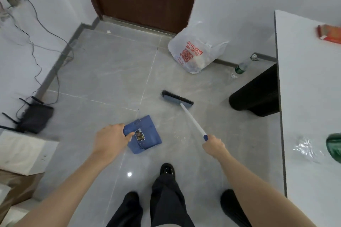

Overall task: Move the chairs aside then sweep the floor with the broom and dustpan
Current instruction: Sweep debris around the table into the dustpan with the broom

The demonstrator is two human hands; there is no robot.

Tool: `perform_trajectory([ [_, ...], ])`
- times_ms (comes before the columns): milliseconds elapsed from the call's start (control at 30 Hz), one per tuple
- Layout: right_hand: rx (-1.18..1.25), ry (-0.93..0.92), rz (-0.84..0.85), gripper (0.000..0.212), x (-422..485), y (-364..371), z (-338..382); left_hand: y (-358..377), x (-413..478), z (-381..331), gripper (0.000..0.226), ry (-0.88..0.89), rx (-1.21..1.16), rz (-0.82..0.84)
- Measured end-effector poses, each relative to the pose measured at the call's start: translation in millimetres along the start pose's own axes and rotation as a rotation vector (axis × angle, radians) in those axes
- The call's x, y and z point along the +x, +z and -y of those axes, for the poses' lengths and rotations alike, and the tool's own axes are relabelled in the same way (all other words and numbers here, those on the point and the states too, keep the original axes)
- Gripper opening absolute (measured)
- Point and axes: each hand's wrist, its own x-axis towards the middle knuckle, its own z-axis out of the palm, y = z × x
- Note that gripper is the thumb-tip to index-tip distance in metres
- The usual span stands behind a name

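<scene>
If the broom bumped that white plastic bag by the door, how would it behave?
The white plastic bag looks thin and crinkled, so it would probably dent and rustle rather than resist. It bulges with contents, so it may slide or slump instead of blowing away.

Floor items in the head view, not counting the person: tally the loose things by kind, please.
Cleaning tools: 2, the broom and the dustpan
Plastic bags: 1, the white bag
Bottles: 1, the plastic bottle
Bins: 1, the black bin
Electronics: 1, the router
Total: 6
</scene>
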Motion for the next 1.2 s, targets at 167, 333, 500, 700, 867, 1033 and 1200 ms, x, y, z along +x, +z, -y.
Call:
perform_trajectory([
  [167,0.030,0.069,-0.041,0.034,-79.9,49.1,-26.6,8.9,-30.3,45.1,0.034,0.082,-0.023,0.023],
  [333,0.014,0.121,-0.053,0.028,-140.1,74.2,-25.2,11.9,-55.2,77.2,0.034,0.138,0.010,0.020],
  [500,0.109,0.155,0.029,0.028,-160.3,80.3,-12.7,7.8,-70.3,89.7,0.037,0.114,-0.008,0.074],
  [700,0.187,0.147,-0.039,0.033,-170.5,82.4,-24.8,18.6,-78.6,92.4,0.040,0.116,0.003,0.114],
  [867,0.176,0.152,-0.075,0.038,-149.4,90.0,-40.2,42.7,-73.2,92.8,0.040,0.141,0.011,0.106],
  [1033,0.212,0.199,-0.043,0.039,-129.0,108.6,-49.8,51.9,-68.7,86.8,0.038,0.135,0.070,0.080],
  [1200,0.126,0.124,0.041,0.032,-135.6,107.2,-50.7,59.0,-76.6,78.4,0.036,0.110,0.077,0.083],
])
